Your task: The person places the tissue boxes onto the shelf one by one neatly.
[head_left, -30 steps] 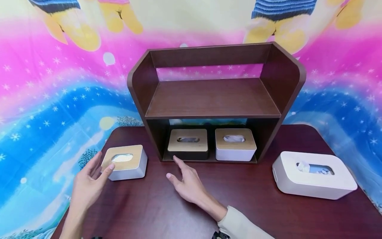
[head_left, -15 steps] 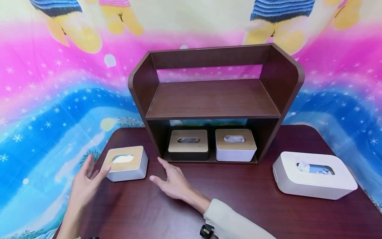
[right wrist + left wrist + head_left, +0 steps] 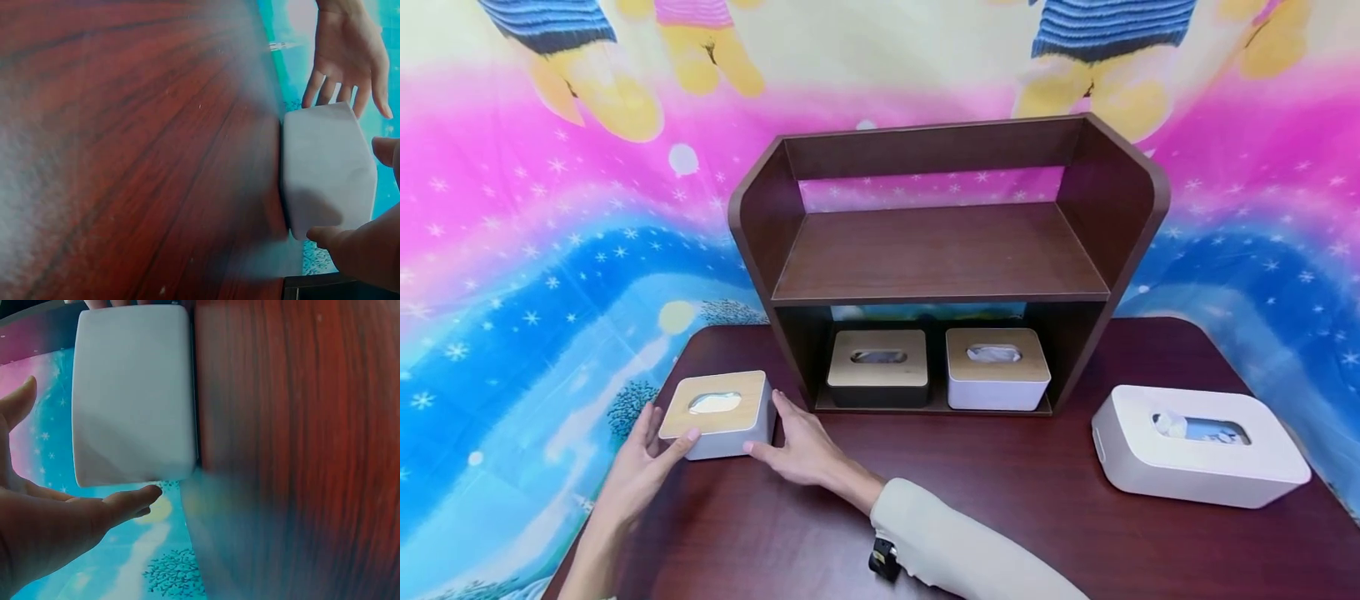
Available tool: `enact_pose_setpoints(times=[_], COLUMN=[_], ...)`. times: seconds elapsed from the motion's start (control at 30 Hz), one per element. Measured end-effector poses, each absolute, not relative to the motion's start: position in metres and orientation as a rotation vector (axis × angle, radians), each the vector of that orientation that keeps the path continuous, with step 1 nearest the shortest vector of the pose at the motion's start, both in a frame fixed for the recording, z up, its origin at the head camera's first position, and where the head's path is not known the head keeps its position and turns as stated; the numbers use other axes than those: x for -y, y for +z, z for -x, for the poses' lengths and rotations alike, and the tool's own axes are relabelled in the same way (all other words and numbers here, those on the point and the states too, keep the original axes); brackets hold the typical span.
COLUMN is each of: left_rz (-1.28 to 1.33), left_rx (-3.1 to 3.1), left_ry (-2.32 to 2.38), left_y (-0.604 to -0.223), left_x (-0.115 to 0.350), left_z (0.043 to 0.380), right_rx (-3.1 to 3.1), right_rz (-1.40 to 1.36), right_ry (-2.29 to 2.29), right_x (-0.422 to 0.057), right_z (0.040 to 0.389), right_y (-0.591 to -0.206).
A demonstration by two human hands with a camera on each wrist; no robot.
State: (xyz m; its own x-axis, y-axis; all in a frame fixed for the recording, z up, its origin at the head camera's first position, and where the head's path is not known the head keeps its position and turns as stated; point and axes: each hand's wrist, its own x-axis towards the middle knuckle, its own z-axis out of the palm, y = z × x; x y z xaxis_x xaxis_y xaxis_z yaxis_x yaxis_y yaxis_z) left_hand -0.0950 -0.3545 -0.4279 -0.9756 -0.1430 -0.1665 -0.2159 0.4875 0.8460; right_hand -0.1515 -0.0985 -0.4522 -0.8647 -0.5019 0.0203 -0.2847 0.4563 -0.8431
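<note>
Patterned backdrop (image 3: 572, 208) and dark red table (image 3: 1037, 475) noted. Right hand (image 3: 808, 446) has been shifted leftward from before the shelf unit (image 3: 940, 254); the wood-topped box (image 3: 730, 425), on the table left of it, is now flanked by it and the left hand (image 3: 632, 479). Judged: bracketed, not gripped. On both hands fingers are extended, thumbs spread; firm contact cannot be told. Boxes counted: four. Two are held in the lower compartment, one dark-sided (image 3: 877, 393), one white-sided (image 3: 998, 393); one larger white box (image 3: 1195, 475) is seen at right.
</note>
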Motion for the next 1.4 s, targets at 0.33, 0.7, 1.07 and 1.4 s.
enact_pose_setpoints(times=[0.33, 0.7, 1.07, 1.4], left_rz=[0.366, 0.429, 0.533, 0.428], left_rx=[-2.668, -2.696, -2.789, -2.87], left_ry=[1.51, 1.459, 1.431, 1.419], left_y=[-0.433, -0.427, -0.415, -0.407], left_x=[0.345, 0.33, 0.312, 0.292], left_z=[0.091, 0.075, 0.051, 0.041], right_rx=[-2.493, -2.662, -2.667, -2.695], right_rz=[0.689, 0.688, 0.725, 0.722], right_ry=[-1.411, -1.401, -1.473, -1.501], right_x=[0.11, 0.101, 0.082, 0.051], right_z=[0.153, 0.133, 0.11, 0.093], right_y=[-0.452, -0.446, -0.434, -0.424])
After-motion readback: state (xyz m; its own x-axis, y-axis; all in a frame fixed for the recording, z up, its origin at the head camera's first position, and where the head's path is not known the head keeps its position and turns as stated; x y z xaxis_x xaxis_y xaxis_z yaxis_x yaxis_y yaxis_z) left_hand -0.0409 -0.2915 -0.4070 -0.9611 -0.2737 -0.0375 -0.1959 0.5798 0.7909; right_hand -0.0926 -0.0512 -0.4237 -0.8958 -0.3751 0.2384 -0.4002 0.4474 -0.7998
